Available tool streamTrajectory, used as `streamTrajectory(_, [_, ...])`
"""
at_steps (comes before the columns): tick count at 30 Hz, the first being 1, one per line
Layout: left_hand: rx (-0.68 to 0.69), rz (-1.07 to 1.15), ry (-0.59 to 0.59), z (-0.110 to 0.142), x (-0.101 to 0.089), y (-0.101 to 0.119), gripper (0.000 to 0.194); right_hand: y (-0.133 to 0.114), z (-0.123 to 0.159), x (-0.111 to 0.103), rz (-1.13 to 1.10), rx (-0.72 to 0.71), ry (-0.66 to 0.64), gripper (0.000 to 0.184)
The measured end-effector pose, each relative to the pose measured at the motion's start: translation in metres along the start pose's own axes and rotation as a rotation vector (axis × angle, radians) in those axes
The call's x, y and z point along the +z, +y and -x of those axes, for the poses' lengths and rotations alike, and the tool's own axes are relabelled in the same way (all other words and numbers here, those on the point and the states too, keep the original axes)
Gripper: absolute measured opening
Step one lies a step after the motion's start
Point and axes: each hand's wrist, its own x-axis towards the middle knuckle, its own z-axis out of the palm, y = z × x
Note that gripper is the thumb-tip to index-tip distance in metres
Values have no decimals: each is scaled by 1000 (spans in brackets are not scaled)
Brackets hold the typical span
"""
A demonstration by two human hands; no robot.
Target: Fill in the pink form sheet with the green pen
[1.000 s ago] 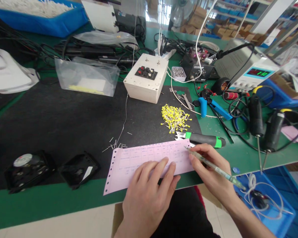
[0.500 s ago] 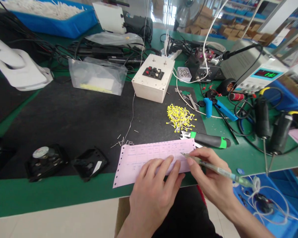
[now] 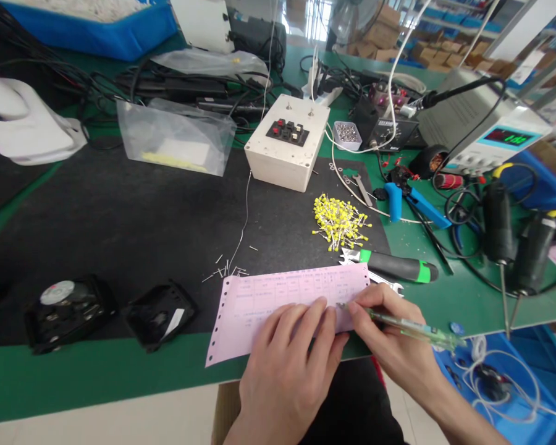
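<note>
A pink printed form (image 3: 269, 303) lies at the near edge of the bench. My left hand (image 3: 290, 364) rests flat on it, fingers stretched out, holding nothing. My right hand (image 3: 391, 337) is closed round a clear green pen (image 3: 405, 326); the pen's tip touches the form near its right end. Just beyond the form lie a green-and-black handled tool (image 3: 398, 267) and a heap of small yellow components (image 3: 338, 221).
A white switch box (image 3: 287, 142) stands mid-bench on the black mat (image 3: 134, 228). Two black fan parts (image 3: 69, 309) lie at the left. Blue cutters (image 3: 410, 201), two soldering irons (image 3: 514, 235), a power supply (image 3: 486, 133) and cables crowd the right. A blue bin (image 3: 500, 389) sits below the bench edge.
My right hand has slid the pen tip leftward and slightly lower along the form. My left hand stays flat on the paper. The camera view has shifted a little.
</note>
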Motion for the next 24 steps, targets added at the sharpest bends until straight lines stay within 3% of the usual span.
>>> streamTrajectory(24, [-6, -4, 3, -3, -1, 4, 30, 0, 0, -2, -29, -41, -9, 17])
